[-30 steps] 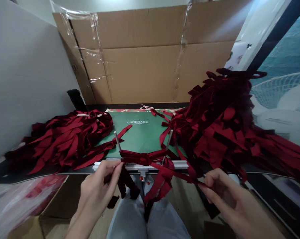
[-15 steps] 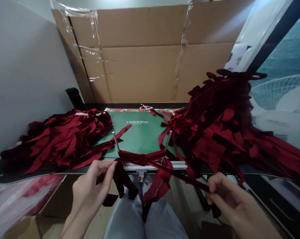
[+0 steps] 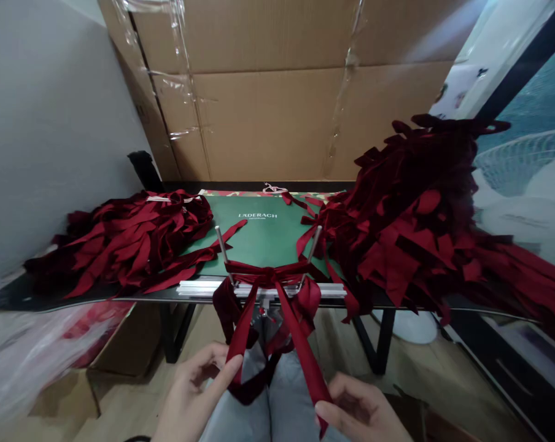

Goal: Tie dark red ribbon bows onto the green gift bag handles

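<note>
Dark red velvet ribbon (image 3: 225,301): how's it handle?

Light, soft, limp. Take the tails, not the loops. Left hand (image 3: 192,393) half open, thumb at the left tail (image 3: 240,334), grip unclear. Bow (image 3: 268,275) sits between 2 metal pins (image 3: 225,255) above the aluminium rail (image 3: 259,290). Right tail (image 3: 309,362) runs down, pinched by the curled right hand (image 3: 363,411).

The brand name LÄDERACH (image 3: 258,215) stands in white capitals, with two dots over the A, across the upper middle of a green paper bag (image 3: 263,252). Beneath it runs a smaller white line, too tiny to read.
</note>
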`<state>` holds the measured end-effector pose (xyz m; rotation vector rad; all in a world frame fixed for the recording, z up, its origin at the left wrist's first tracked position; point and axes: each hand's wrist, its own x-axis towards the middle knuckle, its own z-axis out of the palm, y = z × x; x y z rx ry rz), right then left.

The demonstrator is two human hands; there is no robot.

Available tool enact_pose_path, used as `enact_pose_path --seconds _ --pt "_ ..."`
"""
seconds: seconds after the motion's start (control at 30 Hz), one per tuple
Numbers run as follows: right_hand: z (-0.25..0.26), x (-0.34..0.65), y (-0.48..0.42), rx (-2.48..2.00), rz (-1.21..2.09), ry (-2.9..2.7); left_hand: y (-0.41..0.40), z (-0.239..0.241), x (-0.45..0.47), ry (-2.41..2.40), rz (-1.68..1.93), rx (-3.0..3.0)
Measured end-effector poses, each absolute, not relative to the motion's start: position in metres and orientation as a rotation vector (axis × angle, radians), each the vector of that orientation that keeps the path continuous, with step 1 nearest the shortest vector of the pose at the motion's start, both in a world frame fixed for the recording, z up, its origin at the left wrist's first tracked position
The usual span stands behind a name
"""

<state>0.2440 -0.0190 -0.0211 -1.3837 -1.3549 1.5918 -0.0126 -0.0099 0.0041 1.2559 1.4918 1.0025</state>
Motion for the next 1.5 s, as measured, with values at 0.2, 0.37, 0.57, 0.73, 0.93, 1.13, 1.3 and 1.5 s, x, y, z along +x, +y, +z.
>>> enact_pose_path --seconds 0.2,0.37,0.57,0.73,0.93,1.13,1.3,1.5 --pt "-0.045 0.224 -0.027 -1.345 1.671 -1.129 -0.030 -0.018 -0.011 1.327 0.858 1.218" --pt "-0.047 0.213 -0.030 -1.299 1.749 -1.157 -0.043 -0.040 -0.011 1.401 0.851 1.145" --pt "-0.055 0.203 -0.035 -1.242 1.768 -1.143 -0.050 -0.051 -0.010 1.395 0.848 1.140" --pt "-0.048 0.204 -0.026 -1.478 1.314 -1.481 -0.039 -0.041 -0.008 1.506 1.058 1.353" --pt "0.009 0.182 0.021 -1.389 0.439 -1.617 0.002 0.006 0.005 1.775 1.401 1.684" --pt "0.033 0.163 0.058 -1.234 0.233 -1.681 0.036 0.026 0.026 1.808 1.472 1.872" --pt "0.040 0.179 0.056 -1.149 0.217 -1.706 0.049 0.029 0.027 1.713 1.578 1.998" --pt "0.047 0.189 0.055 -1.158 0.211 -1.732 0.055 0.034 0.026 1.676 1.611 2.031"
